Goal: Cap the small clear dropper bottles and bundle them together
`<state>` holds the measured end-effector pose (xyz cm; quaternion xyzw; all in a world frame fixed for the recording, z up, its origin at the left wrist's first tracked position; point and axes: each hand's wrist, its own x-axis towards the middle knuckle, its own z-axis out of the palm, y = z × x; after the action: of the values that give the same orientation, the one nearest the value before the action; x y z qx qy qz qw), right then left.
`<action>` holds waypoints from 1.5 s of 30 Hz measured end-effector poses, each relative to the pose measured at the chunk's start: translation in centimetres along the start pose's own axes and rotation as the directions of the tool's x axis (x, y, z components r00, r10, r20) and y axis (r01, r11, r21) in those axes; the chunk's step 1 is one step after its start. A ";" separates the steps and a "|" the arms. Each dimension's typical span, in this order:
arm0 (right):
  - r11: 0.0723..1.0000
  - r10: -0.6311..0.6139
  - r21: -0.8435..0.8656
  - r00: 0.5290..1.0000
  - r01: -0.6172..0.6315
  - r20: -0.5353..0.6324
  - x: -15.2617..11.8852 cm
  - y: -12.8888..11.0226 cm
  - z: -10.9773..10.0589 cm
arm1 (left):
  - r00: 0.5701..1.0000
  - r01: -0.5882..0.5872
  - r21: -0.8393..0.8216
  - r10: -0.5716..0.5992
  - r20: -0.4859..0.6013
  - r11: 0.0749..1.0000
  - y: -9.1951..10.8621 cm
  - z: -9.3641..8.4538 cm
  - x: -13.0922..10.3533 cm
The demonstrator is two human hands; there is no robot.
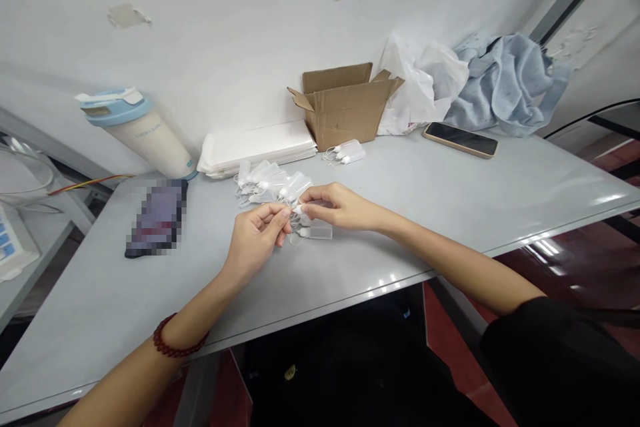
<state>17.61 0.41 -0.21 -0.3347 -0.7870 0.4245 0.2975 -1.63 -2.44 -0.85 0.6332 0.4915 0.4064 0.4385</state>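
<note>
Over the near side of a loose pile of small translucent plastic bottles (267, 177) with white caps and thin cord loops, my two hands meet. My right hand (345, 205) comes in from the right, thumb and forefinger pinched on a small white cap (299, 209). Just left of it, my left hand (260, 230) is closed, thumb pressed against the forefinger; whatever is in that pinch is too small to make out. One bottle (319, 232) lies on the table below my right hand. My hands hide part of the pile.
Behind the pile are a stack of white envelopes (260, 147) and an open cardboard box (345, 113), with more bottles (350, 152) before it. A tumbler (150, 137) and blurred dark item (157, 217) sit left; a phone (460, 140), white bag (415, 80) and blue cloth (510, 87) right.
</note>
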 end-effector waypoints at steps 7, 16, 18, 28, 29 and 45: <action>0.999 -0.001 0.041 1.000 0.001 -0.008 0.0 0.1 -0.1 | 0.999 0.001 -0.052 0.001 0.046 0.999 -0.1 -0.2 0.3; 0.990 0.033 0.141 0.999 -0.030 -0.021 0.1 0.2 -0.8 | 0.996 0.066 -0.127 -0.058 0.066 0.990 0.1 -0.7 0.9; 0.992 0.035 0.118 0.999 -0.034 -0.007 0.1 0.3 -0.8 | 0.995 0.060 -0.089 -0.053 0.079 0.994 0.1 -0.6 1.0; 1.000 0.018 -0.009 0.999 -0.018 0.031 -0.2 -0.4 -1.0 | 0.994 0.032 -0.036 -0.027 0.110 0.999 0.3 -0.4 0.5; 1.000 0.018 -0.005 0.999 -0.018 0.033 -0.2 -0.5 -1.0 | 0.994 0.030 -0.033 -0.026 0.109 0.999 0.3 -0.3 0.5; 0.998 0.047 0.026 0.996 -0.049 0.078 -0.2 -0.2 -0.7 | 0.988 0.024 0.000 -0.024 0.150 1.000 -0.2 -0.3 0.3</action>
<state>18.20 0.48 0.25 -0.3327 -0.7837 0.4549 0.2611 -1.87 -2.03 -0.90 0.6555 0.4645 0.3527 0.4797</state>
